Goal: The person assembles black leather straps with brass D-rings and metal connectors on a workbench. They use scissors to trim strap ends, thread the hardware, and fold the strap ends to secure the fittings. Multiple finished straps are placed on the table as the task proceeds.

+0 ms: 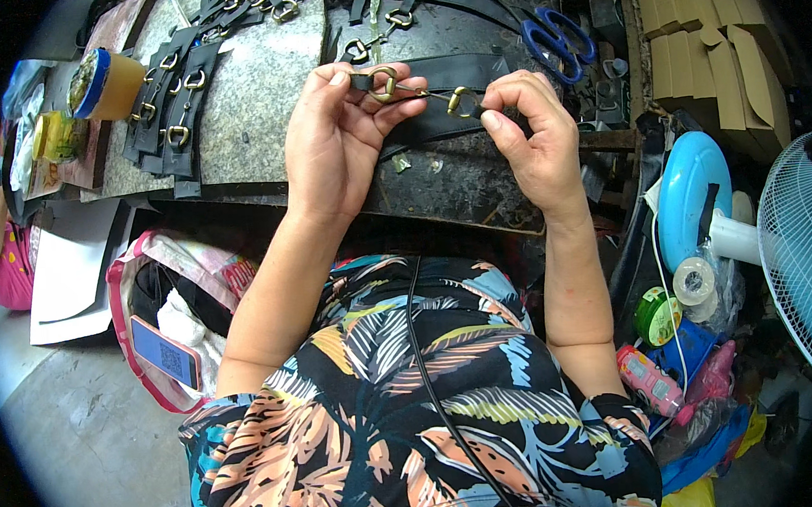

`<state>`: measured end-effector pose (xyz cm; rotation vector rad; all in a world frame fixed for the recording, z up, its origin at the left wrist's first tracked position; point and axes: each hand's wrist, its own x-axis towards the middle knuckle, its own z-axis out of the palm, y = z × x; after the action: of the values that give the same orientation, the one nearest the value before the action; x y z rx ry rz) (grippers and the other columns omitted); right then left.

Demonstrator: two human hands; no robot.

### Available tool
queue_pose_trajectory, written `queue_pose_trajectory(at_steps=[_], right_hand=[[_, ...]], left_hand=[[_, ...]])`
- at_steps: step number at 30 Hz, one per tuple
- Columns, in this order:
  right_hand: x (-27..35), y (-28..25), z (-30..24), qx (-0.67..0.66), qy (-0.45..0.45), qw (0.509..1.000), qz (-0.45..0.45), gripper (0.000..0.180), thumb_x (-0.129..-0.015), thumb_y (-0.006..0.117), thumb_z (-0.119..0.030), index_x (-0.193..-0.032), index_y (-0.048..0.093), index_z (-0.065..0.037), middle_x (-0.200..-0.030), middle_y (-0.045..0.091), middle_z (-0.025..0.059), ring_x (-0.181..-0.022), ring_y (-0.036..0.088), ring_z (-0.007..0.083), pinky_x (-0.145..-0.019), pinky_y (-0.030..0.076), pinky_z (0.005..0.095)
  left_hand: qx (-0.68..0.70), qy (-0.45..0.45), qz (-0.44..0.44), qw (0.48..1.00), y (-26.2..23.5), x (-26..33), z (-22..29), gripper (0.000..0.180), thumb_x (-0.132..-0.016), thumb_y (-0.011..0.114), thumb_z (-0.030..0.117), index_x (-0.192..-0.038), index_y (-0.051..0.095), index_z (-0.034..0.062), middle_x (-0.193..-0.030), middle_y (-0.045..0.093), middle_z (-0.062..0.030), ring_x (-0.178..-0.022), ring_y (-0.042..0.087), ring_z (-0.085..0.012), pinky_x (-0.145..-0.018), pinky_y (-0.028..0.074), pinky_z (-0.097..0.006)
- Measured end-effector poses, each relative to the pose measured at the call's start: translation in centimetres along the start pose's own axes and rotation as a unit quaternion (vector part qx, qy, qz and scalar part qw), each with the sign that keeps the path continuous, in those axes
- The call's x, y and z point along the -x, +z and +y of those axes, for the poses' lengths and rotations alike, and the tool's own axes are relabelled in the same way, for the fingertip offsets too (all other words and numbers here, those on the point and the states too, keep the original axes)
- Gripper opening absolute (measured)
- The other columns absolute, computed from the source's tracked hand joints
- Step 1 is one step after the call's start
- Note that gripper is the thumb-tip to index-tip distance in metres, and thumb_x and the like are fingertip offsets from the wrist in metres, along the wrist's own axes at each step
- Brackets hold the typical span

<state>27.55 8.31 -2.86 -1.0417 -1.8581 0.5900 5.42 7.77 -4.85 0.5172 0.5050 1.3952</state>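
Both hands pinch one strap

Now the strap (pixel 418 92) hangs above the worktable (pixel 457 179): left hand (pixel 336 131) is closed on its ring (pixel 383 84), right hand (pixel 534 136) on its buckle (pixel 460 102). Scissors (pixel 556 40) lie nearby. A jar (pixel 104 83) holds yellowish paste; the bag (pixel 179 307) holds cloth.
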Motion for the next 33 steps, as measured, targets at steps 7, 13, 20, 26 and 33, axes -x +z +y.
queue_pose_trajectory(at_steps=[7, 13, 20, 26, 33], right_hand=[[0.1, 0.1, 0.0, 0.086, -0.034, 0.996, 0.002, 0.009, -0.082, 0.065, -0.013, -0.086, 0.060, -0.006, -0.085, 0.061, 0.0052, -0.084, 0.058, 0.0257, -0.083, 0.041, 0.0386], [0.2, 0.3, 0.3, 0.112, -0.031, 0.993, 0.019, 0.010, -0.083, 0.064, -0.015, -0.086, 0.059, -0.007, -0.085, 0.061, 0.0051, -0.084, 0.058, 0.0261, -0.083, 0.041, 0.0394], [0.3, -0.2, 0.8, 0.039, 0.001, 0.996, 0.080, 0.014, -0.093, 0.060, -0.014, -0.082, 0.062, -0.006, -0.083, 0.063, 0.0053, -0.080, 0.057, 0.0241, -0.078, 0.042, 0.0370], [-0.3, -1.2, -0.2, 0.002, 0.027, 0.998, 0.060, 0.029, -0.087, 0.080, -0.030, -0.080, 0.065, -0.007, -0.079, 0.065, 0.0020, -0.078, 0.058, 0.0192, -0.076, 0.043, 0.0334], [-1.2, -0.9, -0.8, 0.096, 0.008, 0.995, 0.002, 0.029, -0.081, 0.084, -0.031, -0.075, 0.067, -0.008, -0.072, 0.060, -0.0003, -0.073, 0.055, 0.0199, -0.073, 0.041, 0.0361]], left_hand=[[-0.055, 0.011, 0.001, 0.998, 0.3, 0.2, -0.2, 0.018, -0.109, 0.043, 0.021, -0.110, 0.052, 0.0051, -0.117, 0.067, -0.0238, -0.110, 0.069, -0.0381, -0.095, 0.058, -0.046], [-0.090, 0.015, 0.016, 0.996, 0.7, 0.1, -0.3, 0.017, -0.108, 0.043, 0.019, -0.109, 0.050, 0.0042, -0.116, 0.067, -0.0237, -0.110, 0.069, -0.0384, -0.094, 0.059, -0.045], [-0.295, 0.061, 0.027, 0.953, 3.1, 2.3, 1.2, 0.011, -0.103, 0.056, 0.010, -0.105, 0.058, -0.0009, -0.103, 0.070, -0.0151, -0.090, 0.071, -0.0242, -0.081, 0.059, -0.035], [-0.677, 0.274, 0.002, 0.683, 3.2, 3.5, 5.6, 0.007, -0.085, 0.076, 0.005, -0.090, 0.072, 0.0018, -0.081, 0.066, -0.0076, -0.066, 0.058, -0.0189, -0.061, 0.046, -0.030], [-0.775, 0.224, 0.016, 0.590, 1.8, 4.5, 6.2, 0.014, -0.085, 0.078, 0.015, -0.082, 0.069, 0.0042, -0.077, 0.063, -0.0089, -0.072, 0.063, -0.0294, -0.065, 0.050, -0.039]])
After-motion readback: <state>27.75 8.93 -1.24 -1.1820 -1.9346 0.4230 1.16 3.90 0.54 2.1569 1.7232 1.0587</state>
